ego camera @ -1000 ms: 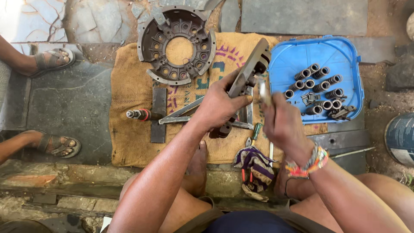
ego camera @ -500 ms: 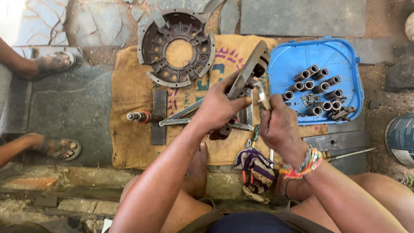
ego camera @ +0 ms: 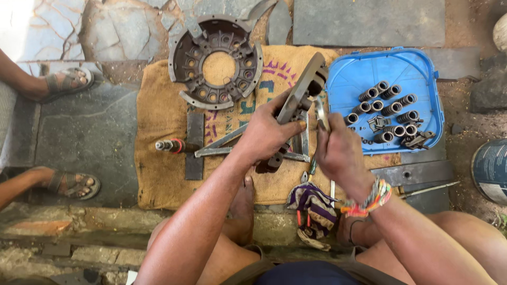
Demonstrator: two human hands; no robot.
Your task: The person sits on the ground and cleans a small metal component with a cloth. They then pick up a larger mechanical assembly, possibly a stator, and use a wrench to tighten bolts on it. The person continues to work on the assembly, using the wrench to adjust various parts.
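My left hand (ego camera: 266, 132) grips a heavy grey metal plate (ego camera: 303, 89) tilted on its edge above a burlap sack (ego camera: 158, 148). Close beside it on the right, my right hand (ego camera: 340, 153) holds a small shiny metal piece (ego camera: 321, 112) against the plate's lower side. A round dark cast cover (ego camera: 217, 60) with a centre hole lies on the sack at the top. A blue plastic tray (ego camera: 388, 71) to the right holds several coil springs (ego camera: 385, 103) and small metal clips. A flat triangular metal frame (ego camera: 224, 146) lies under my left wrist.
A short shaft with a red band (ego camera: 171, 145) lies on the sack's left part. Another person's sandalled feet (ego camera: 66, 82) rest on the stone at the left. Pliers and a cloth bundle (ego camera: 311, 206) lie near my knees. A round container (ego camera: 491, 169) is at the right edge.
My right hand has shifted slightly down and left along the plate. The left hand keeps the plate tilted in nearly the same place.
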